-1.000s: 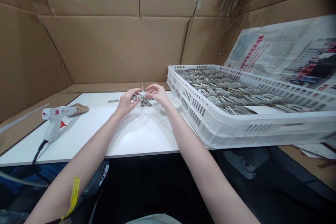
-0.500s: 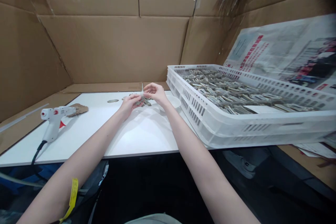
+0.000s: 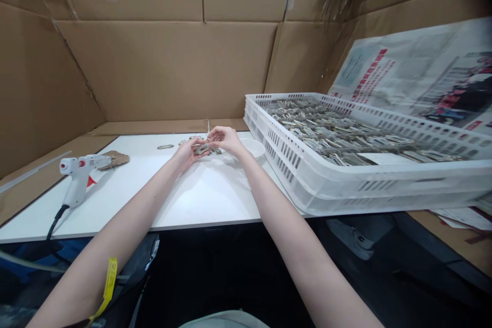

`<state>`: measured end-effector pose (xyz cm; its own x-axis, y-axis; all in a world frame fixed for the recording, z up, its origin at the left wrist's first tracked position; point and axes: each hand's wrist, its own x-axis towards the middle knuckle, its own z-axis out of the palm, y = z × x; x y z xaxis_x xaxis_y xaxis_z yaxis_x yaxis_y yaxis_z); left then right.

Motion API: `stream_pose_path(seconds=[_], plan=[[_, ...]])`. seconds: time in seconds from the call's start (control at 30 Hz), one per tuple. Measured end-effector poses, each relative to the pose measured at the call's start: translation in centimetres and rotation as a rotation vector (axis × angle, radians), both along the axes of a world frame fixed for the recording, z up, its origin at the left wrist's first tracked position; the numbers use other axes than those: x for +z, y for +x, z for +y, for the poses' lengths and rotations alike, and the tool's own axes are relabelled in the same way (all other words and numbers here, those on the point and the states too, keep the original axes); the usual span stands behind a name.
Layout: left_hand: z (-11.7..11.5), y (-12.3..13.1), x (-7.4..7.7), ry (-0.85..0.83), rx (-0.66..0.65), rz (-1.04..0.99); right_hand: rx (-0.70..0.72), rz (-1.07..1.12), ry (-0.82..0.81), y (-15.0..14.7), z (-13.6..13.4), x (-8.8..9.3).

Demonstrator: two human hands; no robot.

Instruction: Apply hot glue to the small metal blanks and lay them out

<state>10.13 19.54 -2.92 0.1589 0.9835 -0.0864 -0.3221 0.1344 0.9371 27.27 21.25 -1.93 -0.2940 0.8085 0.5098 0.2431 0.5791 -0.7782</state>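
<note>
Over the white table my left hand [image 3: 187, 155] is closed on a small flat metal-looking frame piece [image 3: 202, 149], pale with a slot-like middle. My right hand [image 3: 226, 140] is curled close on its right, with thumb and fingertips drawn together at the piece's edge; whether something tiny sits between them is too small to tell. Behind and below the hands lie several similar small pieces [image 3: 188, 140], partly hidden. One flat oval piece [image 3: 165, 146] rests apart on the left. A white round dish [image 3: 251, 148] stands just behind my right wrist.
A white glue gun [image 3: 77, 179] lies at the left with its nozzle over a brown cardboard scrap [image 3: 117, 158]. A white perforated crate [image 3: 284, 164] filled with rows of similar pieces takes up the right. Cardboard walls [image 3: 165, 72] enclose the table; newspaper [image 3: 407, 72] covers part of the right one.
Both hands have dipped slightly, and the piece in my left hand is tilted so more of its face shows. My right fingers have moved down towards it.
</note>
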Motion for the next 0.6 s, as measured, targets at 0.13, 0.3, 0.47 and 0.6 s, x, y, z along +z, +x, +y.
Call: stream_pose_path(seconds=[0.13,0.3,0.47,0.6], plan=[[-0.14,0.17,0.06,-0.007,-0.026,-0.019,-0.046,-0.057,-0.003,-0.08,-0.37,0.2],[-0.23,0.26,0.15,-0.01,-0.048,-0.029,-0.076,-0.091,0.002,-0.15,-0.79,0.49],[-0.3,0.23,0.28,-0.017,-0.065,-0.027,-0.095,-0.106,0.043,-0.19,-0.59,0.41],[-0.37,0.21,0.37,-0.019,-0.079,-0.029,-0.09,-0.122,0.069,-0.22,-0.37,0.29]])
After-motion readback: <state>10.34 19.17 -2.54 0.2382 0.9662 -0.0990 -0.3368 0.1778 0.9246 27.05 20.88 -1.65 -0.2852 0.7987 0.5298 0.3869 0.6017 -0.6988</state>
